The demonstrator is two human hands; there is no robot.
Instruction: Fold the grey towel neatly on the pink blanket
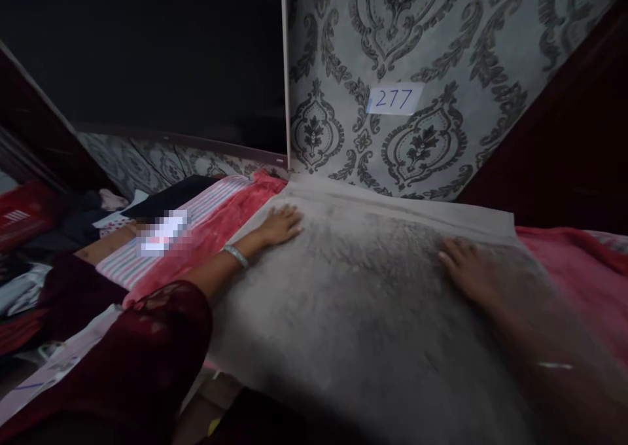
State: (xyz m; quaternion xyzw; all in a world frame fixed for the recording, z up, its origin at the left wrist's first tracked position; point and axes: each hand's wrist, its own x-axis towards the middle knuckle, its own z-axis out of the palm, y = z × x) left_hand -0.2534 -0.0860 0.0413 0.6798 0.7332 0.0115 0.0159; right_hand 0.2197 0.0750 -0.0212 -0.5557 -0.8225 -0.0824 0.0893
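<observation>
A large grey-white sheet of cloth [338, 340], darker and mottled in its middle, lies spread out before me. My left hand [280, 225] rests palm down near its far left edge, fingers stretched out. On the far right part of the cloth, my right hand [468, 271] lies flat with the fingers apart, slightly blurred. Neither hand grips anything. A hem or folded band runs along the cloth's far edge, close to the wall. Pink-red fabric [210, 235] shows from under the cloth on the left and also on the right.
Striped fabric [120, 265] and a dark flat item [171, 196] lie left of the cloth, with piled clothes beyond. Behind stands a patterned wall [333, 98] bearing a paper label [395, 98] marked 277. A large black screen [161, 52] fills the upper left.
</observation>
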